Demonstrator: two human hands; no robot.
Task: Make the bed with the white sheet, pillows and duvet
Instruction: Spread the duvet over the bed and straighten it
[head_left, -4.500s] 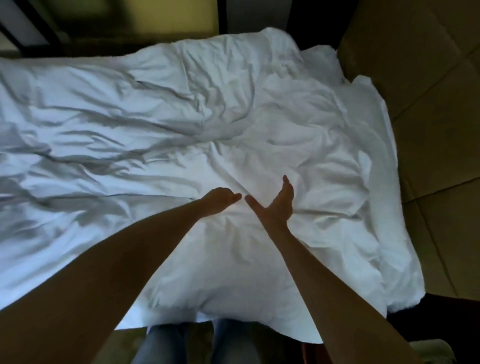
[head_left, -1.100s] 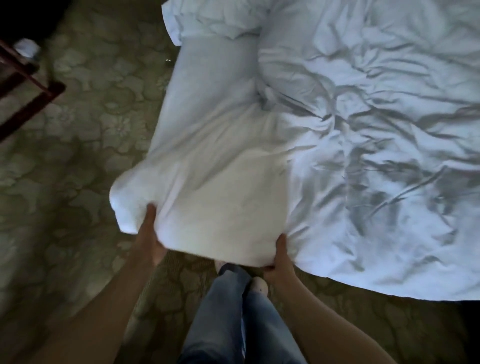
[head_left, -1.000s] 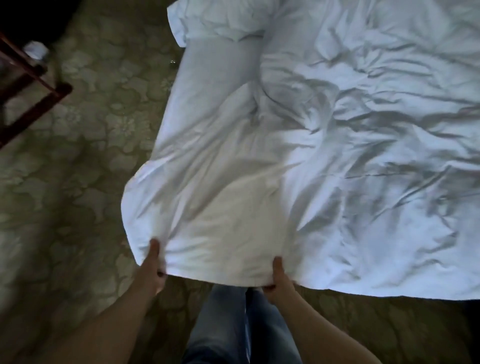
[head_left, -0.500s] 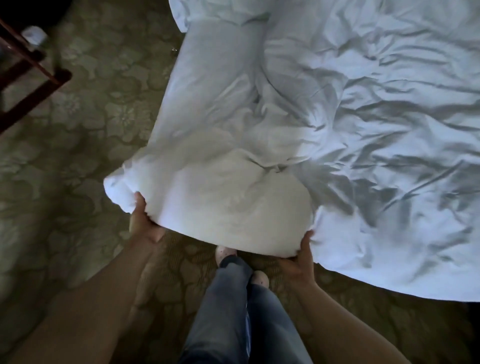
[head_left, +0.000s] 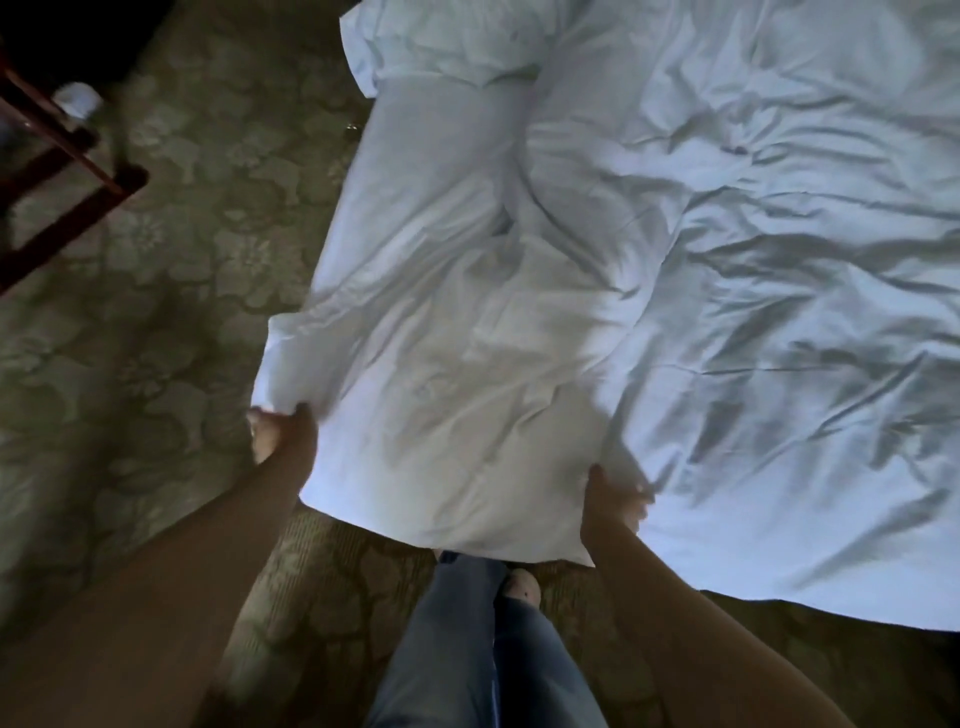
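Note:
A white duvet (head_left: 675, 249) covers the bed, creased and rumpled, filling the upper right of the head view. Its near left corner hangs off the bed over the carpet. My left hand (head_left: 283, 434) grips the outer left edge of that corner. My right hand (head_left: 613, 499) grips the duvet's front edge further right, fingers curled into the cloth. The cloth between my hands is stretched fairly flat. A bunched white fold, possibly a pillow (head_left: 447, 47), lies at the top edge by the bed's left side.
Patterned greenish carpet (head_left: 182, 249) covers the floor to the left and in front. A dark red wooden frame (head_left: 78, 171) stands at the far left. My legs in blue jeans (head_left: 467, 649) and one foot show below the duvet's corner.
Half a second ago the corner was puffed up and lifted; now it is pulled down and stretched flat between my hands. Both hands keep their grip and have moved lower.

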